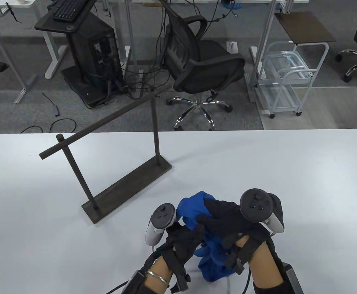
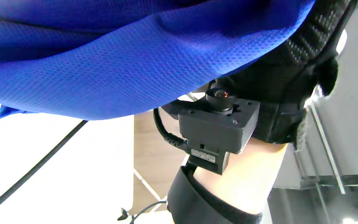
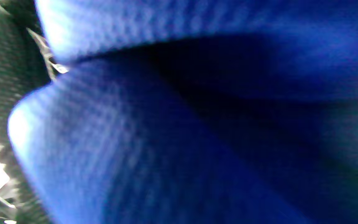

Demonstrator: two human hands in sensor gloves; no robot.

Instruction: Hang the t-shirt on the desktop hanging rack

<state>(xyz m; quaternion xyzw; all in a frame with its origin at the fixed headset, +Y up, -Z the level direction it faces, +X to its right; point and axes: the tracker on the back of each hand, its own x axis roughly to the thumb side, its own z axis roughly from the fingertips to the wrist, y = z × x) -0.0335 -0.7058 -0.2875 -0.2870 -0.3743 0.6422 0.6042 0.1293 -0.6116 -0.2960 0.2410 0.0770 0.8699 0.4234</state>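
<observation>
A blue mesh t-shirt [image 1: 196, 211] is bunched up between both hands near the table's front edge, right of center. My left hand [image 1: 186, 237] grips its left side from below. My right hand [image 1: 219, 216] grips the top of the bunch. The shirt's lower part [image 1: 210, 266] hangs between my wrists. The dark wooden hanging rack [image 1: 104, 122] stands on the table to the left and behind, its bar running diagonally, bare. In the left wrist view the blue fabric [image 2: 129, 62] fills the top. In the right wrist view blurred blue fabric [image 3: 179, 124] fills nearly everything.
The white table [image 1: 288, 171] holds only the rack with its flat base [image 1: 126, 191]. Beyond the far edge stand a black office chair [image 1: 203, 58], a computer tower on a stand [image 1: 89, 52] and a white cart [image 1: 288, 76]. My right wrist's camera [image 2: 219, 127] shows in the left wrist view.
</observation>
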